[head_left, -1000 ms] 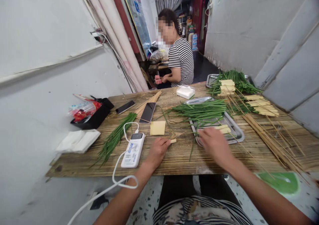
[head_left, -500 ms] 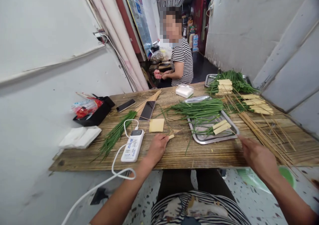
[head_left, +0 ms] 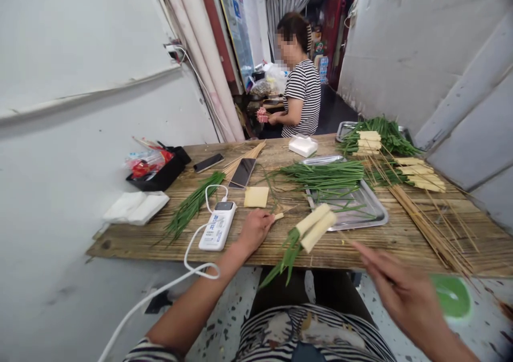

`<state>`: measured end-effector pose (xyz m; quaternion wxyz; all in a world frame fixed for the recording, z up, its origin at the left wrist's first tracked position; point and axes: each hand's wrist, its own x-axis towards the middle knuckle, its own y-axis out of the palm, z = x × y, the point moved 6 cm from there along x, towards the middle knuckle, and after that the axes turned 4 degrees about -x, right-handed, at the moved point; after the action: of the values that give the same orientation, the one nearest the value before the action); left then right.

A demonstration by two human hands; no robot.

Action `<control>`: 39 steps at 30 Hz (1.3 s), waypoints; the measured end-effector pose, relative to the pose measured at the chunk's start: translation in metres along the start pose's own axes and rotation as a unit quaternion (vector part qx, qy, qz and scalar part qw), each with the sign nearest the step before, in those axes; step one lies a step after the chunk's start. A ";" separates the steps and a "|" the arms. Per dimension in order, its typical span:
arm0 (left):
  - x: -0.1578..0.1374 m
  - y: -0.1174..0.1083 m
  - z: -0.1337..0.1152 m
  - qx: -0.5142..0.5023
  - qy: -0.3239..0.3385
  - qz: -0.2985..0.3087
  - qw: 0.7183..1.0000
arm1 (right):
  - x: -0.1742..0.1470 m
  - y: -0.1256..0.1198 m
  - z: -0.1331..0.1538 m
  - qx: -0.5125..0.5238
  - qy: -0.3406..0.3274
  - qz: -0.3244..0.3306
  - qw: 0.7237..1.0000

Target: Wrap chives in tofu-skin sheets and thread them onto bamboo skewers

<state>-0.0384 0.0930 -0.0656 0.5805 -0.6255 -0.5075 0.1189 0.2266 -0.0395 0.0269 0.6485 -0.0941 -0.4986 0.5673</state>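
Observation:
My left hand [head_left: 256, 231] is closed at the table's near side, pinching a small rolled tofu-skin piece [head_left: 279, 216]. Just beyond it lies a flat yellow tofu sheet [head_left: 256, 197]. My right hand [head_left: 401, 284], slightly blurred, grips the end of a thin bamboo skewer [head_left: 343, 237]. Two pale tofu rolls [head_left: 316, 226] with green chive ends [head_left: 286, 257] are threaded on that skewer, raised over the front edge between my hands. Behind them a metal tray [head_left: 374, 212] carries a heap of long chives [head_left: 324, 174].
Finished skewers [head_left: 420, 175] and loose bamboo sticks [head_left: 420, 220] lie at right. A power bank [head_left: 217, 228] with a white cable, a phone [head_left: 242, 172], chives [head_left: 195, 204] and a black box [head_left: 160, 176] occupy the left. Across the table sits a person in stripes [head_left: 302, 97], holding pink skewers.
My right hand has lifted the skewer with two rolls off the tray and brought it left and nearer. My left hand keeps its pinch. The other person's head has turned.

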 end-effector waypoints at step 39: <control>0.004 0.001 -0.003 -0.008 0.018 0.020 1.000 | -0.017 0.124 -0.016 -0.058 0.043 0.199 0.977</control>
<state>-0.0335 0.0945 -0.0632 0.5822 -0.6422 -0.4852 0.1152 0.1612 -0.0050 -0.0755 0.5374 -0.2529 -0.4732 0.6506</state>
